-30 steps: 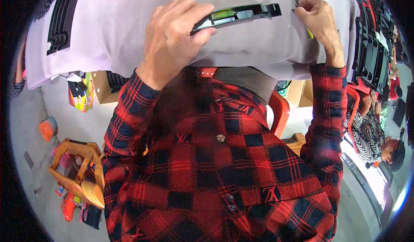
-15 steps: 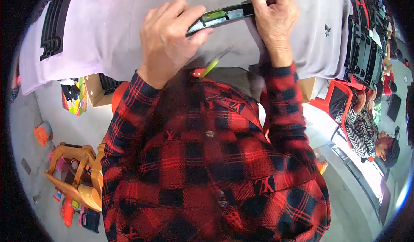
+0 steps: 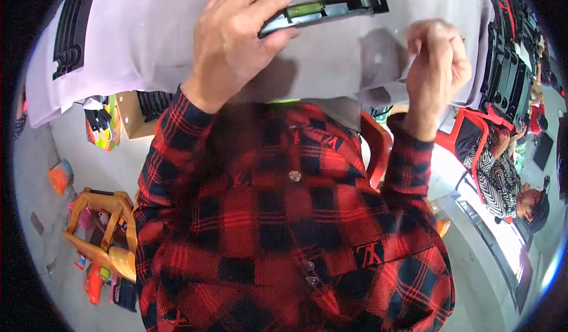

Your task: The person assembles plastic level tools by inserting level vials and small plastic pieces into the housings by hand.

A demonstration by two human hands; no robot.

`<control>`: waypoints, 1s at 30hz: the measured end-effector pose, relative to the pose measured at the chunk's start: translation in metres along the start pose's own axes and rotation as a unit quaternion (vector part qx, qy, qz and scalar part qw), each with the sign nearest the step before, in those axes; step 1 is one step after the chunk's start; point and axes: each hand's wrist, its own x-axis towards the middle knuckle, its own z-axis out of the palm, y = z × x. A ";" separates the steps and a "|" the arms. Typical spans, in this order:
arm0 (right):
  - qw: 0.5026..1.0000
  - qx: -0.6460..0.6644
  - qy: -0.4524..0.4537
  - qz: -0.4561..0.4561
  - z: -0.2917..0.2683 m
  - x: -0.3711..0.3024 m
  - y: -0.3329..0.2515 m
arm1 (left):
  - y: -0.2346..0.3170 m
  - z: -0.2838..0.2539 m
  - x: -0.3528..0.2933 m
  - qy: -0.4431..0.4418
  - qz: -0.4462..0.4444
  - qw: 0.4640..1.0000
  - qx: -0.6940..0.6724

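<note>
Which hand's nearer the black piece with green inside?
Left. The left hand holds the black piece; the right hand is apart, right of its free end.

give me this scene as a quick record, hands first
left hand: grips the left end of a long black piece with a green insert
right hand: blurred, fingers curled, apart from that piece; cannot tell whether it holds anything
surface: pale cloth
left on cloth: black parts
below cloth, left: cardboard box
</note>
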 end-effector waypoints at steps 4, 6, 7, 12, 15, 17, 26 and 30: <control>0.939 -0.107 -0.320 0.066 -0.007 -0.040 -0.034 | 0.006 -0.011 -0.005 0.059 0.022 0.997 -0.033; 0.902 -0.160 -0.402 0.005 0.000 -0.057 -0.018 | 0.007 -0.009 -0.008 0.120 0.058 0.990 -0.046; 0.897 -0.160 -0.409 -0.058 0.015 -0.067 -0.012 | 0.012 -0.015 -0.014 0.118 0.056 0.991 -0.041; 0.814 -0.349 -0.458 -0.072 0.034 -0.091 0.021 | 0.034 -0.008 -0.041 0.060 0.028 0.991 -0.120; 0.795 -0.357 -0.483 -0.089 0.034 -0.086 0.032 | 0.041 -0.005 -0.055 -0.060 -0.009 0.987 -0.149; 0.792 -0.340 -0.500 -0.082 0.031 -0.081 0.031 | 0.044 0.001 -0.065 -0.122 -0.035 0.977 -0.172; 0.798 0.099 -0.460 0.377 0.010 -0.056 -0.010 | 0.052 -0.006 -0.064 -0.250 0.035 0.963 -0.092; 0.663 0.315 -0.453 0.506 -0.021 -0.026 -0.012 | 0.055 -0.016 -0.054 -0.223 -0.040 0.917 -0.327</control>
